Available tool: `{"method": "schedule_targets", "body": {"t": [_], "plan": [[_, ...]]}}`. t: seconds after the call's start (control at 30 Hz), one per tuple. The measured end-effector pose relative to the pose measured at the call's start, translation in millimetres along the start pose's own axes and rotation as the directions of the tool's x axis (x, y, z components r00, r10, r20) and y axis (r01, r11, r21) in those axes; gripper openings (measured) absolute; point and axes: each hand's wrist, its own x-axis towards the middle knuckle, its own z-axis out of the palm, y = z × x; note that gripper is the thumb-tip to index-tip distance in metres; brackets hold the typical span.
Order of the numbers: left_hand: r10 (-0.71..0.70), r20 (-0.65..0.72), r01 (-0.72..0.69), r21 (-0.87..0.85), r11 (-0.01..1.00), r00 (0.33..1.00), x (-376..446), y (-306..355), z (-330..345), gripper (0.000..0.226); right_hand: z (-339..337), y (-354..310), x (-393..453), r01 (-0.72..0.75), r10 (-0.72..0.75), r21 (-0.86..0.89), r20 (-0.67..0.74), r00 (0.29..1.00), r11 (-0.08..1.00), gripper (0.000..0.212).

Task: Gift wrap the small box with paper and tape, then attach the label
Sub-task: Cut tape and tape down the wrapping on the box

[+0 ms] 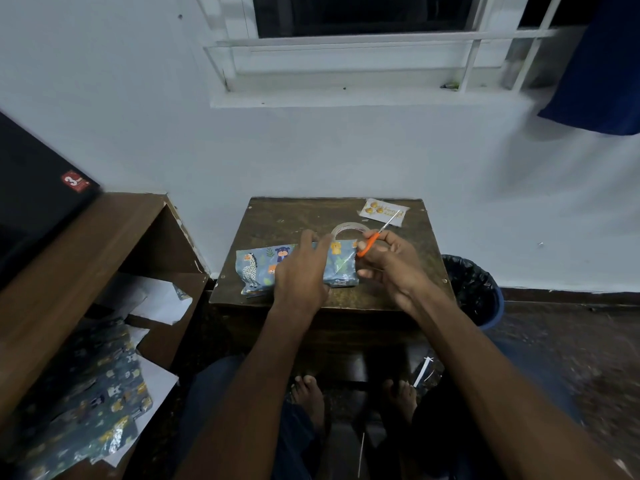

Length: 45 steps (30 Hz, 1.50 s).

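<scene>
On the scuffed wooden worktop, the left hand presses flat on the glossy paper-wrapped box; the right hand grips orange-handled scissors at three o'clock.

Bare table strip behind wrapped box passable; tape roll, label crowd far right corner (scissors overhead); wall behind.

A small dark wooden table carries the wrapped box at centre, a tape roll just behind, and a label far right
</scene>
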Motion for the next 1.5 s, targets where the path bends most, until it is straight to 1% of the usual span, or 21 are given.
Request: {"method": "schedule_targets", "body": {"t": [0.13, 0.2, 0.23, 0.27, 0.3, 0.33, 0.37, 0.4, 0.53, 0.6, 0.67, 0.77, 0.93, 1.1, 1.27, 1.4, 1.5], "plan": [[0.028, -0.07, -0.027, 0.018, 0.999, 0.997, 4.7, -3.4, 4.9, 0.095, -4.9, -3.8, -0.9, 0.017, -0.017, -0.045, 0.007, 1.0, 0.999, 0.029], [0.032, -0.093, -0.03, 0.02, 0.999, 0.995, 6.1, -5.7, 7.1, 0.094, -10.9, -5.4, -2.2, 0.026, -0.022, -0.123, 0.029, 0.999, 0.992, 0.029], [0.035, -0.1, -0.033, 0.022, 0.999, 0.994, 6.7, -6.6, 8.2, 0.094, -15.1, -5.9, -2.7, 0.06, -0.053, -0.201, 0.04, 0.998, 0.978, 0.027], [0.036, -0.105, -0.034, 0.023, 0.999, 0.994, 7.3, -7.7, 9.3, 0.095, -20.3, -5.3, -1.7, 0.12, -0.109, -0.331, 0.052, 0.993, 0.936, 0.024], [0.034, -0.106, -0.032, 0.021, 0.999, 0.994, 7.8, -8.8, 10.3, 0.095, -25.8, -4.9, -1.0, 0.182, -0.165, -0.49, 0.079, 0.983, 0.852, 0.022], [0.03, -0.108, -0.029, 0.016, 0.999, 0.994, 8.7, -9.8, 11.3, 0.096, -31.0, -4.3, -0.6, 0.219, -0.19, -0.614, 0.113, 0.975, 0.759, 0.022], [0.026, -0.113, -0.026, 0.009, 1.0, 0.993, 9.7, -11.3, 12.4, 0.097, -34.6, -4.1, -1.2, 0.229, -0.18, -0.683, 0.144, 0.973, 0.694, 0.021], [0.024, -0.116, -0.024, 0.003, 1.0, 0.993, 10.7, -12.5, 13.3, 0.097, -35.7, -3.8, -3.2, 0.221, -0.145, -0.698, 0.167, 0.975, 0.681, 0.02], [0.021, -0.117, -0.023, -0.013, 1.0, 0.993, 14.0, -15.4, 17.3, 0.097, -30.4, -7.1, -14.9, 0.105, 0.052, -0.653, 0.216, 0.975, 0.75, 0.024], [0.016, -0.124, -0.019, -0.021, 1.0, 0.992, 14.4, -15.8, 18.5, 0.097, -30.0, -8.5, -16.5, 0.054, 0.115, -0.629, 0.225, 0.968, 0.776, 0.028], [0.01, -0.137, -0.016, -0.044, 0.999, 0.99, 14.6, -17.2, 18.8, 0.097, -29.6, -9.5, -15.4, 0.002, 0.151, -0.601, 0.205, 0.967, 0.8, 0.034], [-0.008, -0.136, -0.003, -0.08, 0.997, 0.991, 15.7, -19.0, 18.1, 0.098, -28.2, -9.9, -14.4, -0.03, 0.156, -0.565, 0.176, 0.972, 0.824, 0.041], [-0.016, -0.127, 0.0, -0.122, 0.993, 0.992, 17.0, -21.5, 19.2, 0.1, -28.6, -10.9, -14.9, -0.048, 0.169, -0.558, 0.166, 0.972, 0.829, 0.042], [0.0, -0.114, -0.018, -0.159, 0.987, 0.993, 18.0, -23.9, 20.8, 0.1, -23.8, -8.0, -14.6, -0.065, 0.201, -0.527, 0.206, 0.958, 0.847, 0.036], [0.008, -0.096, -0.026, -0.18, 0.983, 0.995, 17.8, -24.9, 20.2, 0.1, -20.5, -7.2, -13.3, -0.07, 0.19, -0.474, 0.21, 0.959, 0.878, 0.03], [0.024, -0.073, -0.037, -0.182, 0.983, 0.997, 17.9, -25.1, 20.6, 0.1, -19.9, -8.1, -12.0, -0.081, 0.179, -0.437, 0.187, 0.966, 0.896, 0.033], [0.039, -0.056, -0.049, -0.187, 0.981, 0.998, 17.9, -24.9, 21.4, 0.098, -19.5, -7.4, -12.8, -0.085, 0.182, -0.423, 0.194, 0.964, 0.902, 0.031]]}}
